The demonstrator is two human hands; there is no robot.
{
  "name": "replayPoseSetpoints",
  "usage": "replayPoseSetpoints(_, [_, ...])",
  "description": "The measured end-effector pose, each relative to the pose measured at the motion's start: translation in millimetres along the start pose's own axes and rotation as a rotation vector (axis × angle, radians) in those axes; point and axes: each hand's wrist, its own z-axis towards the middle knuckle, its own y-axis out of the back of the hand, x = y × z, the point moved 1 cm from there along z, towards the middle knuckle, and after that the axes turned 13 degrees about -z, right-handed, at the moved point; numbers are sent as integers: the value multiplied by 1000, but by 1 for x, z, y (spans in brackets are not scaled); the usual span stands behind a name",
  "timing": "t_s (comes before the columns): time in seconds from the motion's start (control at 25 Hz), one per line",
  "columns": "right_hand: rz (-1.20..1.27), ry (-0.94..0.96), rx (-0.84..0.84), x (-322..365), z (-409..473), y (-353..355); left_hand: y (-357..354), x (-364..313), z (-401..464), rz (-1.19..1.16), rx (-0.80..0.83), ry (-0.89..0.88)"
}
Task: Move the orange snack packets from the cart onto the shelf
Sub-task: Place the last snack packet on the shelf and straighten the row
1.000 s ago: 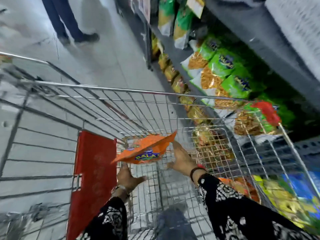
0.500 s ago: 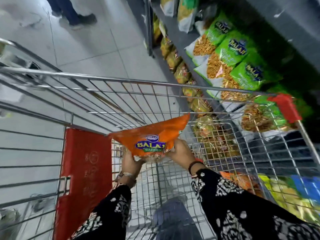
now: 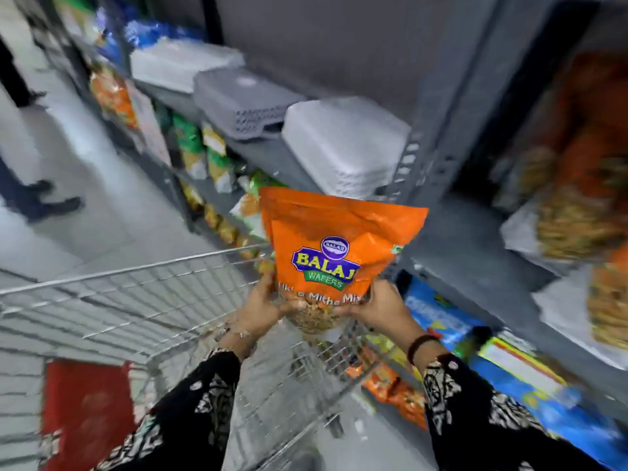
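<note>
An orange snack packet (image 3: pixel 334 246) marked Balaji Wafers is held upright above the right side of the wire cart (image 3: pixel 142 300). My left hand (image 3: pixel 263 307) grips its lower left corner and my right hand (image 3: pixel 380 305) grips its lower right corner. The packet hangs in front of the grey shelf (image 3: pixel 475 253), level with its upright post. Similar orange packets (image 3: pixel 591 137) stand blurred on the shelf at the far right.
Upturned grey and white plastic baskets (image 3: pixel 343 144) line the shelf to the left. Green and yellow packets (image 3: pixel 190 141) fill the rows below. Blue boxes (image 3: pixel 530 372) sit low at right. A red flap (image 3: pixel 85 406) is in the cart. A person's legs (image 3: pixel 37 198) stand in the aisle.
Both hands have lifted the orange packet out of the cart and up to the right, toward the shelf. My view has swung up and right to the shelf.
</note>
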Motion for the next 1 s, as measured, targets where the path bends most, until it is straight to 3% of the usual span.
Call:
replayPoseSetpoints(0.28, [-16, -73, -328, -36, -137, 153, -154, -86, -31, 115, 365, -190])
replayPoseSetpoints(0.52, [-101, -338, -675, -97, -268, 248, -318, -116, -78, 108, 743, -297])
replayPoseSetpoints(0.8, [-95, -589, -968, -161, -338, 290, -466, -101, -105, 203, 1037, -342])
replayPoseSetpoints(1.0, [-87, -666, -1139, -203, -337, 283, -519, -75, -106, 150, 1133, -198])
